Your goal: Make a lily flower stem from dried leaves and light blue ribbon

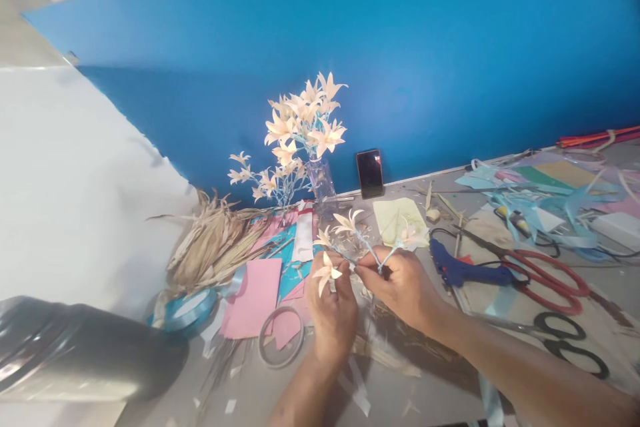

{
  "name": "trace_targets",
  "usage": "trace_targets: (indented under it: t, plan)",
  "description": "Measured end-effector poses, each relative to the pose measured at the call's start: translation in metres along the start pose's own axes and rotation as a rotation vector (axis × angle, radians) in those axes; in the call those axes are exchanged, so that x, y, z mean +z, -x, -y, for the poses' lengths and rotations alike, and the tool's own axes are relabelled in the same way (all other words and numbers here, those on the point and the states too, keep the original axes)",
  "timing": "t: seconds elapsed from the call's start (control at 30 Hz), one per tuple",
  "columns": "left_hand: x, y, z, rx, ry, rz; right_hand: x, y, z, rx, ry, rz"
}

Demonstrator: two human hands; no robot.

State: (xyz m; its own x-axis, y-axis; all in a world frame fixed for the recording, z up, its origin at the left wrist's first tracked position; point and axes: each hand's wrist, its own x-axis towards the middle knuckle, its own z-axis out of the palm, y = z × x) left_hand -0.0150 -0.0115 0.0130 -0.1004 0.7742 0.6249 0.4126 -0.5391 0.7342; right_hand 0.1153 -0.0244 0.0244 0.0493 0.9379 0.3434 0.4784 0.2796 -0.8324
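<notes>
In the middle of the head view my left hand (334, 317) is closed on a handmade flower (327, 272) with pale cream petals. My right hand (407, 287) pinches blue-wrapped flower stems (369, 250), which branch up to more cream flowers (349, 221). The fingertips of both hands nearly meet at the stems, and the exact joint between them is hidden. Behind my hands a bunch of similar cream flowers (305, 113) stands in a clear vase (323, 180). A smaller spray (270, 180) lies to its left.
Dried husks (210, 240), pink paper (255, 297), a tape ring (281, 337) and blue ribbon (190, 310) are on the left. A blue glue gun (465, 270), red-handled scissors (550, 277) and black-handled scissors (570, 340) lie right. A phone (370, 173) leans against the blue wall (425, 67).
</notes>
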Motion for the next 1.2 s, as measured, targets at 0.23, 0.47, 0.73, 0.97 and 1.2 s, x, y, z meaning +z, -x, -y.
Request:
trace_targets:
  t: [0.23, 0.47, 0.73, 0.97, 1.2]
  plan:
    - [-0.003, -0.008, 0.004, -0.239, 0.111, 0.177, -0.003, -0.002, 0.001, -0.039, 0.094, -0.001]
    - [-0.013, -0.019, 0.002, -0.247, 0.130, 0.294, -0.011, -0.004, 0.008, 0.125, -0.115, 0.152]
    - [-0.010, -0.014, 0.006, -0.198, 0.105, 0.259, -0.006, -0.002, 0.002, 0.031, 0.042, 0.065]
    - [-0.015, -0.017, 0.008, -0.064, 0.048, 0.307, -0.007, -0.003, 0.005, 0.072, -0.016, 0.111]
    - [-0.014, -0.016, 0.010, -0.232, 0.220, 0.382, -0.006, -0.002, 0.010, 0.078, -0.102, 0.065]
